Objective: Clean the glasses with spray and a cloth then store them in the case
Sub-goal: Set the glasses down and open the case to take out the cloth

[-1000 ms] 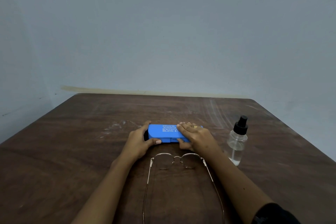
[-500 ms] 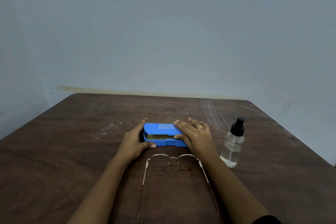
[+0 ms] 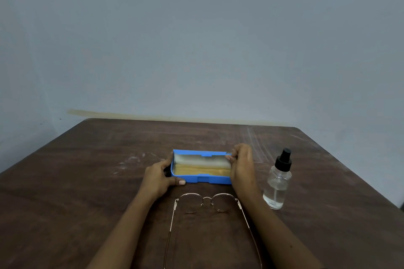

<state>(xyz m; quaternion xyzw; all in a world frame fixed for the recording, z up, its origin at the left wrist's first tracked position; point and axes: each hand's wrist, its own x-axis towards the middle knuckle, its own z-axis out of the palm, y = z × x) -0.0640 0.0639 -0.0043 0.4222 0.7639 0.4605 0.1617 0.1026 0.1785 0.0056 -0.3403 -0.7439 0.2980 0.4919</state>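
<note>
Case [image 3: 203, 179] open; left hand [image 3: 159, 176], right hand [image 3: 241, 166] grip ends; yellowish cloth [image 3: 202, 170] perhaps inside

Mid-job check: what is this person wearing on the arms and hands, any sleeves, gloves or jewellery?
Nothing worn shows. The left forearm and right forearm are bare down to the picture's bottom edge, with no sleeve, watch or bracelet. The left hand and right hand have no gloves. No ring can be made out from this angle.
</note>
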